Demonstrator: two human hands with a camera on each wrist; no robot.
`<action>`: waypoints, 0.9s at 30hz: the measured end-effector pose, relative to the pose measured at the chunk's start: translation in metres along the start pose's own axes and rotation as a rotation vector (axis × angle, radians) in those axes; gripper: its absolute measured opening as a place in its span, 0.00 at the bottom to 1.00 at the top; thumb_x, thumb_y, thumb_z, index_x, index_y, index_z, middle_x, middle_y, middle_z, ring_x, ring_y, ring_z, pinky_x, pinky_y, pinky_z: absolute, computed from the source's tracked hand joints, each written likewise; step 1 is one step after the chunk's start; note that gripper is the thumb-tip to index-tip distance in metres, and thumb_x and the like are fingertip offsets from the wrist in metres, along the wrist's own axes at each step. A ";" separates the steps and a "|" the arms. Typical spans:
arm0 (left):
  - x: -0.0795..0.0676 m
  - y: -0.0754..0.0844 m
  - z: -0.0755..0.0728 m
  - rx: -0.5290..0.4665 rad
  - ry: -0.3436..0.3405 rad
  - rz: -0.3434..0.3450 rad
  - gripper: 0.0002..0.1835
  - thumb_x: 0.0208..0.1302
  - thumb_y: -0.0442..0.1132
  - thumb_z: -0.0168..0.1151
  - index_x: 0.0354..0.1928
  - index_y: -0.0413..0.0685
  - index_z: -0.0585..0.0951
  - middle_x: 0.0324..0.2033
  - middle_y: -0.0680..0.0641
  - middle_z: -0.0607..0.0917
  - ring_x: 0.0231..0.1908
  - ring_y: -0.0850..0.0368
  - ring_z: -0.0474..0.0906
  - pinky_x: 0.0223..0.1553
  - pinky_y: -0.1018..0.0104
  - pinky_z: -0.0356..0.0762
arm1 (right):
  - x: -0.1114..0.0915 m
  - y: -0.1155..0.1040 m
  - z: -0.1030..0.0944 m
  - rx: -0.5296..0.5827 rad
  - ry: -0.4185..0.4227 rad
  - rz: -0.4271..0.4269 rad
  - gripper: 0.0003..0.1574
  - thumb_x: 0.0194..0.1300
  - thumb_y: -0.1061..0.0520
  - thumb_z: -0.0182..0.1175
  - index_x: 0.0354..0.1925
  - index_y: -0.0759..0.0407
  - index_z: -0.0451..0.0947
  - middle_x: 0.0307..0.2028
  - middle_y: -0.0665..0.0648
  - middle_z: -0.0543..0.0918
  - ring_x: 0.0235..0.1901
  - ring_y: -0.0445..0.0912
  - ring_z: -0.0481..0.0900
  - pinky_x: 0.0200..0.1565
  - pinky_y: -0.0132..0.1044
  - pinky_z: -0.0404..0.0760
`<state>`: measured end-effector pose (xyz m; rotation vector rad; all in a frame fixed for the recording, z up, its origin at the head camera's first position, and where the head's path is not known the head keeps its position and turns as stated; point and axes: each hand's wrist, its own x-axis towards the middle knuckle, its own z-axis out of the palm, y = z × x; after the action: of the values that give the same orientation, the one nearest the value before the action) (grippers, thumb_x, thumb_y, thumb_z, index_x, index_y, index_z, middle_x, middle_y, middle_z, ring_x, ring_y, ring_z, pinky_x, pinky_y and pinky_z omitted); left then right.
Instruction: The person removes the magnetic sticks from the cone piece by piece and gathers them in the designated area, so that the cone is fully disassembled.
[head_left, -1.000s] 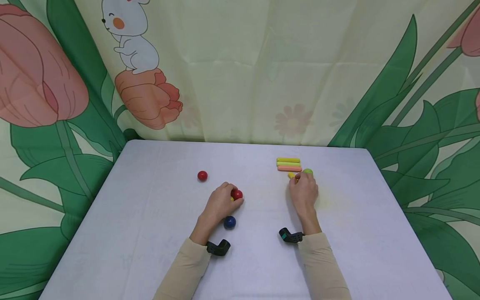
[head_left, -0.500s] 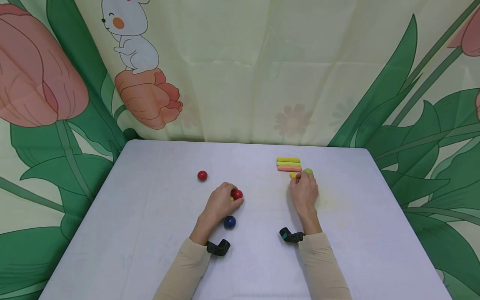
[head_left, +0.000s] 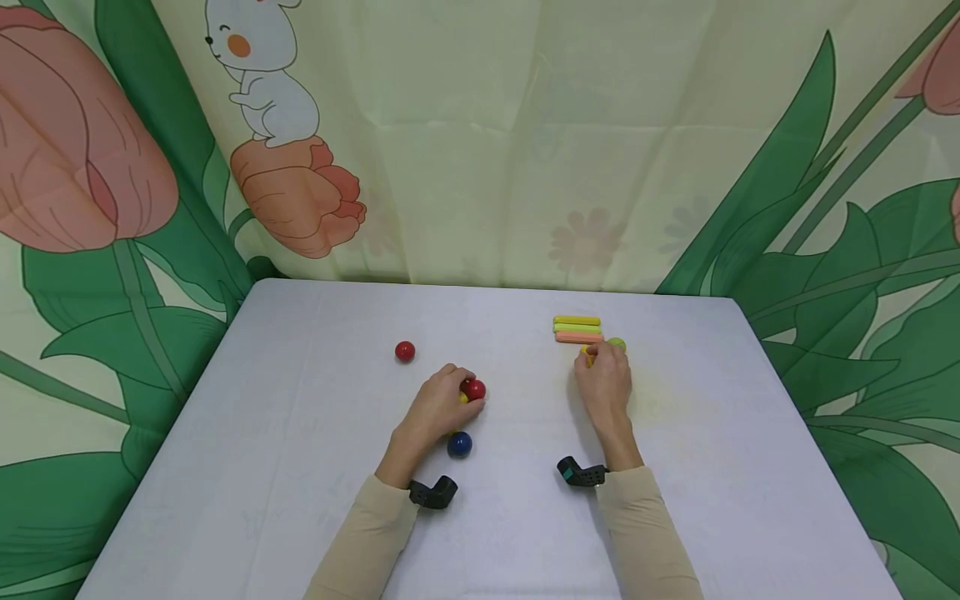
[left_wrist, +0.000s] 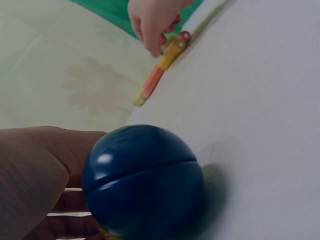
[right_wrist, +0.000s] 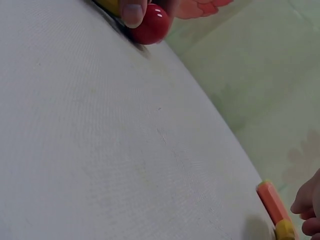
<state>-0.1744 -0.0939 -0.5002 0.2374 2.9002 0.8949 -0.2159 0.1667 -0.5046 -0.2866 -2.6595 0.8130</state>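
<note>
My left hand (head_left: 435, 408) curls round a glossy red ball (head_left: 475, 389), its thumb along the near side. A yellow thing (right_wrist: 108, 5) shows beside that ball, mostly hidden by the fingers. Just below this hand lies a blue ball (head_left: 460, 445) with a seam, large in the left wrist view. My right hand (head_left: 606, 383) pinches a small yellow piece (head_left: 587, 353) in front of a row of yellow, light green and orange sticks (head_left: 577, 329); the fingers hide most of the piece. A green ball (head_left: 617, 343) sits just beyond its knuckles.
Another red ball (head_left: 405, 352) lies on the white tabletop (head_left: 322, 417), farther back and left of my left hand. Behind the table's far edge hangs a curtain (head_left: 465, 167) printed with flowers and a white animal. Each wrist bears a black camera (head_left: 433, 492).
My right hand has shifted slightly left, and its fingertips now cover more of the yellow piece. My left hand stays almost where it was, with the red ball still in its grip.
</note>
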 end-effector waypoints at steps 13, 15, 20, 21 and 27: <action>0.001 -0.007 -0.010 -0.035 -0.045 -0.021 0.19 0.58 0.39 0.69 0.51 0.41 0.83 0.36 0.48 0.80 0.35 0.55 0.73 0.39 0.65 0.76 | -0.003 -0.011 0.003 0.097 -0.035 -0.086 0.11 0.65 0.60 0.59 0.40 0.69 0.80 0.37 0.66 0.78 0.40 0.58 0.76 0.44 0.50 0.77; 0.001 -0.007 -0.011 -0.052 -0.043 -0.026 0.17 0.58 0.38 0.69 0.49 0.40 0.84 0.33 0.48 0.79 0.34 0.55 0.73 0.36 0.66 0.74 | -0.004 -0.013 0.003 0.100 -0.052 -0.094 0.11 0.65 0.60 0.59 0.41 0.68 0.80 0.38 0.65 0.78 0.40 0.58 0.77 0.44 0.50 0.77; 0.001 -0.008 -0.011 -0.079 -0.044 -0.051 0.14 0.59 0.39 0.70 0.44 0.40 0.85 0.32 0.47 0.80 0.33 0.55 0.73 0.34 0.68 0.75 | -0.006 -0.017 0.005 0.126 -0.087 -0.133 0.10 0.65 0.60 0.60 0.41 0.68 0.80 0.38 0.65 0.80 0.42 0.57 0.77 0.49 0.49 0.75; 0.001 -0.008 -0.011 -0.083 -0.044 -0.055 0.13 0.59 0.40 0.70 0.44 0.40 0.85 0.32 0.48 0.81 0.33 0.55 0.74 0.34 0.68 0.76 | -0.007 -0.017 0.006 0.131 -0.095 -0.143 0.10 0.65 0.61 0.60 0.41 0.68 0.80 0.37 0.65 0.80 0.42 0.57 0.76 0.49 0.49 0.74; 0.001 -0.007 -0.010 -0.087 -0.038 -0.055 0.12 0.59 0.40 0.69 0.42 0.41 0.85 0.32 0.47 0.80 0.33 0.55 0.73 0.35 0.66 0.76 | -0.011 -0.023 0.009 0.146 -0.156 -0.214 0.13 0.64 0.58 0.62 0.44 0.67 0.80 0.38 0.64 0.80 0.39 0.55 0.77 0.45 0.46 0.76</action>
<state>-0.1772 -0.1049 -0.4962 0.1648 2.8101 0.9930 -0.2111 0.1400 -0.5017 0.1014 -2.6935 0.9872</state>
